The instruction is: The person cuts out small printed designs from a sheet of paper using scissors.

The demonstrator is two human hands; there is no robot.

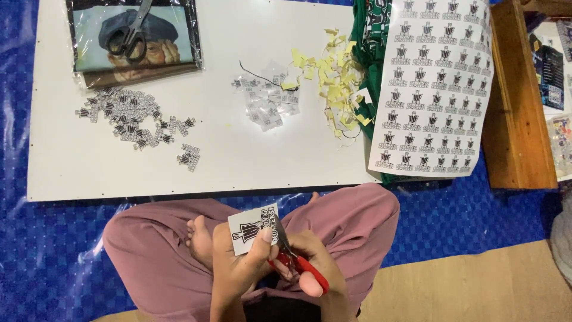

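Carefully now: the left hand (pixel 241 268) pinches the sticker (pixel 253 229) over the lap at six o'clock; the right hand (pixel 313 268), fingers closed in the scissors (pixel 295 259), should cut slowly, turning the sticker.

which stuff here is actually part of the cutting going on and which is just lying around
In use:
- left hand holding a small printed sticker piece
- right hand working red-handled scissors
- sticker sheet
- pile of cut stickers

Lying about:
- black scissors on a bagged picture
- yellow paper scraps
- green cloth
- wooden bench
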